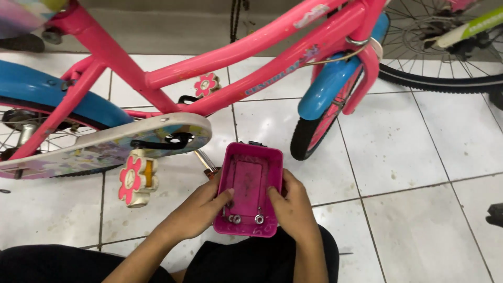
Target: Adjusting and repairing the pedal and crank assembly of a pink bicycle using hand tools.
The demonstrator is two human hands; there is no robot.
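Observation:
A small pink plastic tray (272,157) is held low in the middle of the head view, above my dark-clothed lap. My left hand (201,209) grips its left side with the thumb over the rim. My right hand (292,202) grips its right side, thumb inside. Three small silver nuts or washers (244,218) lie at the tray's near end. Just behind stands a pink child's bicycle (220,60) with a flower-shaped pedal (136,180).
The bicycle has blue mudguards (326,84), a decorated white chain guard (99,149) and a small front wheel (310,133). A screwdriver (205,162) lies on the white tiled floor (398,157) by the tray. Another bicycle's large wheel (445,78) sits at the top right.

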